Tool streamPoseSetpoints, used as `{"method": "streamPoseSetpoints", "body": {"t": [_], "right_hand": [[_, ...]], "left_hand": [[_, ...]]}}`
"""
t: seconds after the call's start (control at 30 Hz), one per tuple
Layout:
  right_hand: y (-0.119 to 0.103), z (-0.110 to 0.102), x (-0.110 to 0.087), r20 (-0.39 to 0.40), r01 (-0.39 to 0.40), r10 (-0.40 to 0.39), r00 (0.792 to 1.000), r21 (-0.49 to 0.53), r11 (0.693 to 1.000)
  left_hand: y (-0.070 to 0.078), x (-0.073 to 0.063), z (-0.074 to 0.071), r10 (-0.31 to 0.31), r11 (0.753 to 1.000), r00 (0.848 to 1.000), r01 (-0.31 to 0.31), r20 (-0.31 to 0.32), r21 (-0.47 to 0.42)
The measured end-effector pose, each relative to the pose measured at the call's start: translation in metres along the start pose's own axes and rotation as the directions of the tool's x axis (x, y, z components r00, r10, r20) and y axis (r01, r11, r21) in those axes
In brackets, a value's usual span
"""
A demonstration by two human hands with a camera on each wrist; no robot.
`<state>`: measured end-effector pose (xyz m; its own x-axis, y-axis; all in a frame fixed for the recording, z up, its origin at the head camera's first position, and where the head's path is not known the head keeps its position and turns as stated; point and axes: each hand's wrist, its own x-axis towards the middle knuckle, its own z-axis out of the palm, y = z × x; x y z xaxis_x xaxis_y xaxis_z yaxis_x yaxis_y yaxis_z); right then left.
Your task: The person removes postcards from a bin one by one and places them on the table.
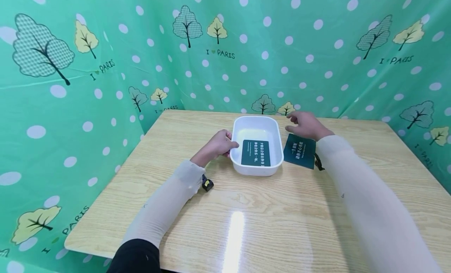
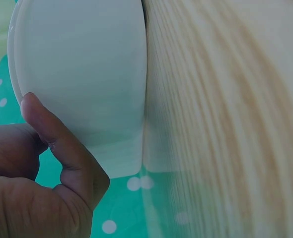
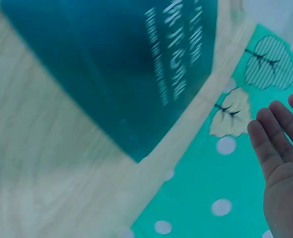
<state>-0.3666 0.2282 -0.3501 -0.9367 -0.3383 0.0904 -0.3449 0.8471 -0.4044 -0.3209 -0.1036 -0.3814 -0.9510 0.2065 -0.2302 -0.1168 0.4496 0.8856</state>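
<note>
so the left hand (image 1: pixel 219 143) has the white tub (image 1: pixel 257 170) pinched by its left rim, thumb over the edge and fingers tucked outside. the tub is upright on the wooden table (image 1: pixel 282 210), with one dark green card (image 1: pixel 255 152) in it, white print facing up.

second green card (image 1: pixel 299 150) is on the table just right of the tub, can't tell if the two actually touch. right hand (image 1: pixel 305 126) is up by that card's far end, fingers loose and fairly straight, nothing in them. the right wrist view shows the same thing, bare palm and the card off to the side.

my read: this is the loading step, one card in and one out, with the left hand just steadying the tub. if so, the next move calls for getting fingertips under an edge of the outside card, since something that thin looks annoying to grab flat, then clearing the rim.
</note>
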Motion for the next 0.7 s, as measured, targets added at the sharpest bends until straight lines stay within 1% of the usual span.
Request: {"method": "streamPoseSetpoints", "body": {"t": [0.07, 0.2, 0.33, 0.47, 0.57, 0.7], "right_hand": [[-0.006, 0.002, 0.003, -0.011, 0.040, -0.040, 0.999, -0.011, 0.999], [-0.017, 0.006, 0.009, -0.021, 0.080, -0.080, 0.997, -0.007, 0.997], [-0.032, 0.012, 0.012, -0.011, 0.134, -0.134, 0.991, -0.002, 0.991], [-0.046, 0.016, 0.014, 0.019, 0.181, -0.181, 0.983, -0.020, 0.983], [-0.056, 0.019, 0.014, 0.047, 0.198, -0.196, 0.980, -0.042, 0.979], [-0.066, 0.022, 0.015, 0.108, 0.217, -0.209, 0.972, -0.072, 0.974]], "left_hand": [[0.000, 0.000, 0.000, 0.001, 1.000, 1.000, -0.001, 0.000, -0.001], [-0.001, 0.000, 0.000, 0.002, 1.000, 1.000, -0.002, -0.001, -0.002], [-0.002, 0.001, 0.000, 0.002, 1.000, 1.000, -0.002, -0.004, 0.000], [-0.002, 0.001, 0.001, 0.008, 1.000, 1.000, -0.008, -0.010, 0.001], [-0.002, 0.000, 0.001, 0.009, 1.000, 1.000, -0.009, -0.010, -0.005], [-0.002, 0.000, 0.001, 0.006, 1.000, 1.000, -0.006, -0.009, -0.005]]}}
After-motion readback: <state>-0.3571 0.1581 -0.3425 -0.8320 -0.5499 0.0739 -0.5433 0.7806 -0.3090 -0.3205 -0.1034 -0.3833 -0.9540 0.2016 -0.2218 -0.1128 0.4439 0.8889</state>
